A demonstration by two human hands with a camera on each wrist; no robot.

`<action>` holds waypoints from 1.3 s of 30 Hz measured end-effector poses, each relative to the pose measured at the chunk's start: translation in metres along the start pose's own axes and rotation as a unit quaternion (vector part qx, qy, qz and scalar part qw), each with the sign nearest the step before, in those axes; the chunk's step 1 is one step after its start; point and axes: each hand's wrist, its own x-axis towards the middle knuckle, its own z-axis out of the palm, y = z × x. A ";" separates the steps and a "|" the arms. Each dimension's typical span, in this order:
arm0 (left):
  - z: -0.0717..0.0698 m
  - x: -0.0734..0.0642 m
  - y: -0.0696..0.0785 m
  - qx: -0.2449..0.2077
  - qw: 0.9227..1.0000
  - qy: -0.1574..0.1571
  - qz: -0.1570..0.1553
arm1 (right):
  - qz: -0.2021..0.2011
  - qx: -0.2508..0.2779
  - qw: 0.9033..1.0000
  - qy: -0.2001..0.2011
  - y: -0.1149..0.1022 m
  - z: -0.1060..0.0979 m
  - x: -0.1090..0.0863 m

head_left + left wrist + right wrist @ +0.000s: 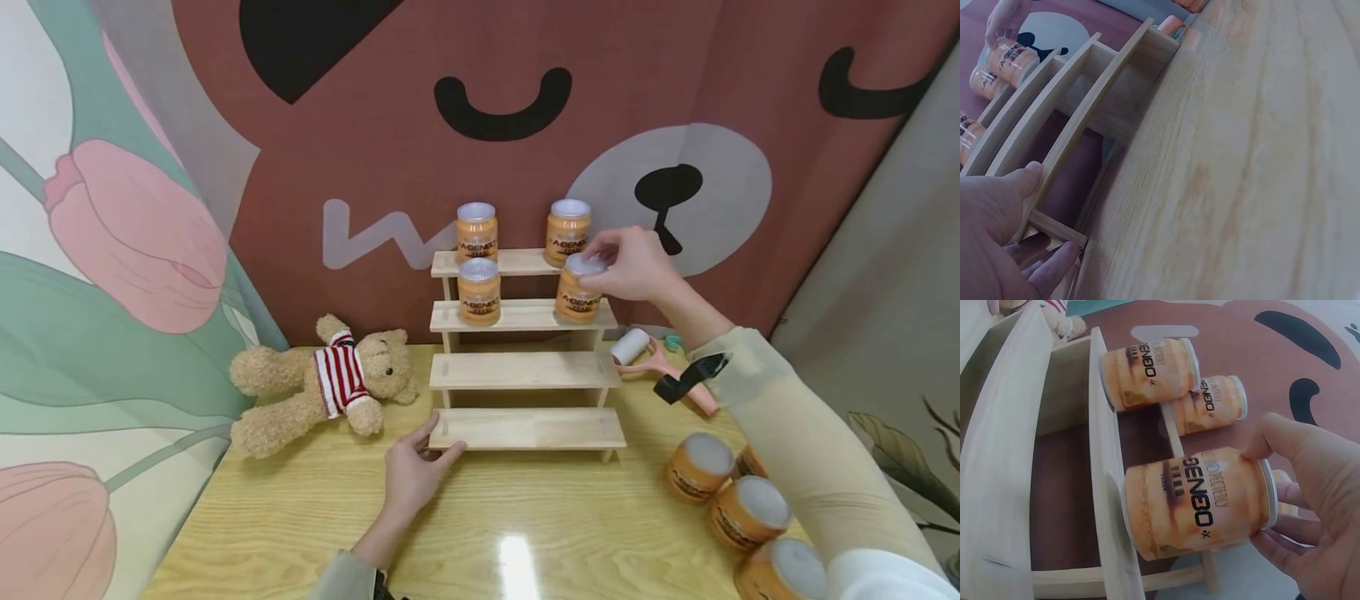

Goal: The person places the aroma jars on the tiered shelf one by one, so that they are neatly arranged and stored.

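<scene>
A wooden four-step display rack (525, 428) stands on the table. My right hand (636, 265) grips an orange can (577, 296) around its pale lid end, thumb and fingers on opposite sides. That can is upright at the right of the second step from the top, its base right at the board in the right wrist view. Level with it on the left stands another orange can (479, 302). Two more, a left can (477, 237) and a right can (562, 237), occupy the top step. My left hand (414, 475) holds the lowest step's left end, thumb along the board (1063, 156).
A teddy bear (341, 375) in a striped shirt lies left of the rack. Several orange cans (699, 471) stand at the table's right, below my right forearm. Behind them lie a pink-handled tool (660, 360) and a white roll (630, 345). A printed curtain (375, 150) hangs behind.
</scene>
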 end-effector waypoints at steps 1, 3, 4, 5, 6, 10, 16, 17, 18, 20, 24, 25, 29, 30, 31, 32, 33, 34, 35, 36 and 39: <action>0.000 0.000 0.000 -0.001 1.000 0.002 0.003 | 0.004 0.001 1.000 0.000 0.000 0.001 0.000; 0.001 0.000 -0.001 -0.002 1.000 0.005 0.004 | 0.011 0.001 1.000 0.002 -0.001 0.004 0.001; 0.001 0.000 -0.001 -0.002 1.000 0.006 0.003 | 0.015 0.001 1.000 0.003 -0.001 0.006 0.001; 0.001 0.000 -0.002 0.000 1.000 0.008 0.007 | 0.017 -0.001 1.000 0.005 -0.001 0.007 0.000; 0.001 0.000 -0.002 -0.001 1.000 0.009 0.007 | 0.020 -0.002 1.000 0.007 -0.001 0.009 0.000; 0.002 0.001 -0.003 0.001 1.000 0.010 0.004 | 0.023 -0.006 1.000 0.019 0.000 0.013 -0.001; 0.002 0.001 -0.004 -0.009 1.000 0.010 0.007 | 0.019 -0.005 0.999 0.029 -0.002 0.014 -0.003; 0.003 0.001 -0.004 -0.011 1.000 0.009 0.007 | 0.018 -0.004 0.999 0.030 -0.003 0.014 -0.003; 0.002 0.001 -0.004 -0.012 1.000 0.008 0.004 | 0.015 -0.004 0.999 0.031 -0.003 0.014 -0.003; 0.003 0.001 -0.003 -0.011 1.000 0.007 0.000 | 0.012 -0.002 0.999 0.034 -0.003 0.015 -0.003; 0.002 0.001 -0.002 -0.012 1.000 0.005 -0.006 | 0.005 0.005 0.999 0.038 -0.001 0.017 -0.003; 0.002 0.001 -0.003 -0.014 1.000 0.004 -0.006 | 0.004 0.007 0.999 0.039 0.000 0.017 -0.003; 0.002 0.000 -0.002 -0.016 1.000 0.003 -0.003 | -0.007 0.006 0.999 0.038 0.001 0.018 -0.004; 0.002 0.000 -0.003 -0.016 1.000 0.003 -0.004 | -0.010 0.006 0.999 0.035 0.001 0.017 -0.005; 0.002 0.000 -0.002 -0.017 1.000 0.003 -0.005 | -0.013 0.006 0.999 0.032 0.001 0.016 -0.006; 0.002 0.000 -0.002 -0.015 1.000 0.003 -0.007 | -0.018 0.004 0.999 0.031 0.001 0.015 -0.007; 0.002 0.000 -0.001 -0.015 1.000 0.003 -0.007 | -0.022 0.002 0.999 0.029 0.002 0.013 -0.008; 0.002 -0.001 -0.001 -0.016 1.000 0.003 -0.009 | -0.026 0.002 0.999 0.028 0.002 0.011 -0.010; 0.002 -0.001 -0.001 -0.014 1.000 0.003 -0.008 | -0.029 0.003 0.999 0.029 0.002 0.009 -0.012; 0.002 -0.001 -0.001 -0.012 1.000 0.003 -0.007 | -0.030 0.005 0.999 0.030 0.002 0.006 -0.014; 0.001 0.000 -0.001 -0.010 1.000 0.003 -0.010 | -0.036 0.013 0.999 0.039 0.004 -0.001 -0.021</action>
